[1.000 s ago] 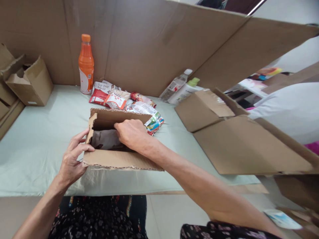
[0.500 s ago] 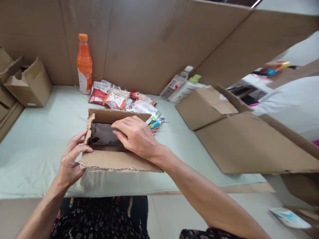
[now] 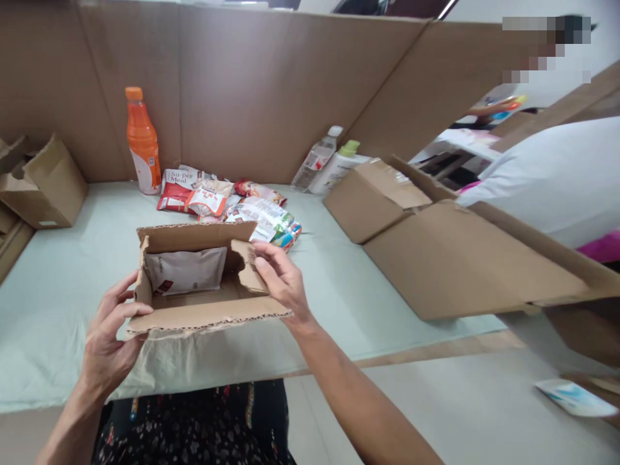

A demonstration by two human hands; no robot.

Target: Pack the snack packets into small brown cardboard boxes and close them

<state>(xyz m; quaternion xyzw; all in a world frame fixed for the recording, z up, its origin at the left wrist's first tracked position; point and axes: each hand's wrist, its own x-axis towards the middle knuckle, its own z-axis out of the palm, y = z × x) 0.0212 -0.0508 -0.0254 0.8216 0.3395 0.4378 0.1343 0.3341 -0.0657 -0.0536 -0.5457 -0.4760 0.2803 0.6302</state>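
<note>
A small cardboard box (image 3: pixel 208 317) with its top open is between my two hands near the table's front edge. Inside it lies a pale grey pouch (image 3: pixel 188 270) with a dark brown mark, resting toward the left. My left hand (image 3: pixel 109 332) grips the box's left end, fingers over the rim and side. My right hand (image 3: pixel 285 281) is closed on the right end flap, its fingers and thumb pinching the cardboard. Just behind the box is a pile of snack packets (image 3: pixel 208 200), one white and red pouch reading "Su-per Meal".
An orange drink bottle (image 3: pixel 143 145) stands at the back left. Clear plastic bottle (image 3: pixel 317 161) and white bottle with a green cap (image 3: pixel 339 169) lean at the cardboard wall (image 3: pixel 252 84). Cardboard boxes (image 3: pixel 61 184) sit left; a larger open box (image 3: pixel 465 258) is right, beside a person in white.
My right hand has moved out of the box's inside to its right flap, uncovering the pouch. The view has shifted, and my left hand still holds the left end.
</note>
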